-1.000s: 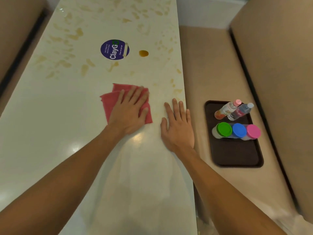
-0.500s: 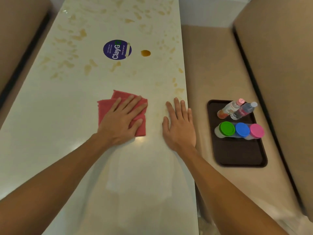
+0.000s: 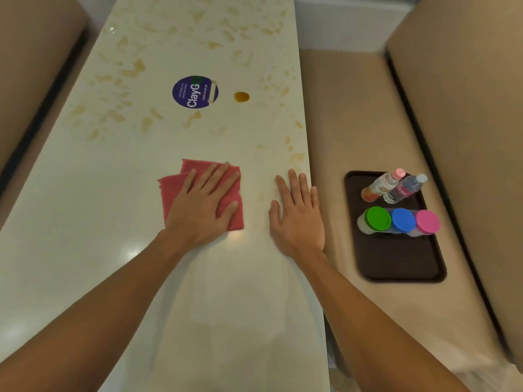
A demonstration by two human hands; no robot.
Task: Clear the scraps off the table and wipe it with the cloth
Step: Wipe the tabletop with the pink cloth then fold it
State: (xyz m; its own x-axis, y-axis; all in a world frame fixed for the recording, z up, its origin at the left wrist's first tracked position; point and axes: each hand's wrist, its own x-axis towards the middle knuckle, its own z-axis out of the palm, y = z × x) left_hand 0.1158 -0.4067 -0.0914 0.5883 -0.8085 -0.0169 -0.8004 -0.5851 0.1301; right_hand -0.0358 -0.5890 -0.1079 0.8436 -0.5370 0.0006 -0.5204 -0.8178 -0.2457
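Risk: smearing | my left hand [image 3: 198, 206] flat, fingers spread, pressing the red cloth [image 3: 171, 190] onto the table [image 3: 85, 222] | right hand [image 3: 298, 219] flat, empty, at the edge | amber drop [image 3: 241, 97] ahead may streak if I drag it

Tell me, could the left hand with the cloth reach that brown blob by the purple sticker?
Probably yes: the left hand presses the cloth flat, and only bare stained table lies between it and the brown blob.
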